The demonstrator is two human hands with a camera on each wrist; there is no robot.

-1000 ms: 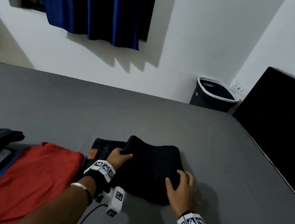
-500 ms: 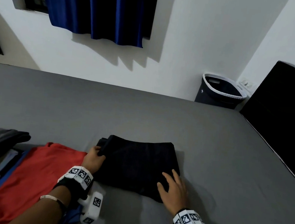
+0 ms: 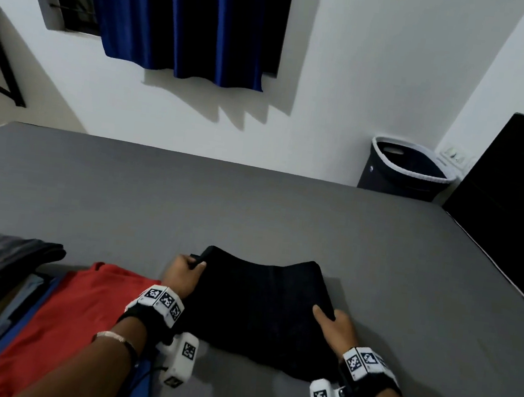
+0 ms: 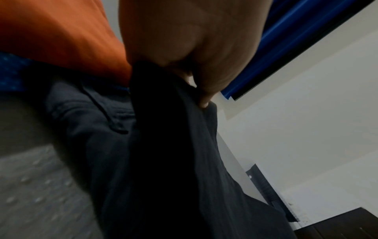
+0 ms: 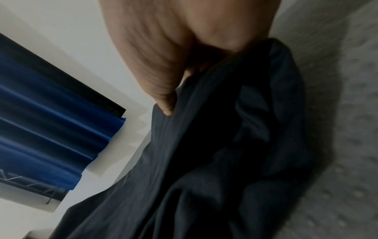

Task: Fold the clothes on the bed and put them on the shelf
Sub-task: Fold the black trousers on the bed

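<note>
On the bed (image 3: 253, 204), head view: folded black garment (image 3: 258, 309) lying near the front edge, just right of a red shirt (image 3: 54, 315) topping a pile of clothes. Left hand (image 3: 181, 275) clamped on the far-left corner, thumb over the top layer. Right hand (image 3: 334, 327) gripping the right edge, thumb on top, fingers tucked under. Laundry basket (image 3: 404, 172) well off by the wall, blue curtain (image 3: 190, 17) above. No shelf anywhere in shot.

From the left wrist: fingers (image 4: 204, 97) curled round a bunched roll of dark cloth, red shirt touching right behind it. Looks like several layers pinched, though hard to say whether all of them.

From the right wrist: thumb (image 5: 165, 103) pressed into the fabric, loose folds sagging below the grip. Blurry, so no telling how much cloth is actually caught.

Probably about to lift. Biggest risk: only the top layers held, so the bottom ones drop and the whole fold comes undone. Could also drag the red shirt along on the left side, being that close. Uneven lifting would skew the bundle too.
</note>
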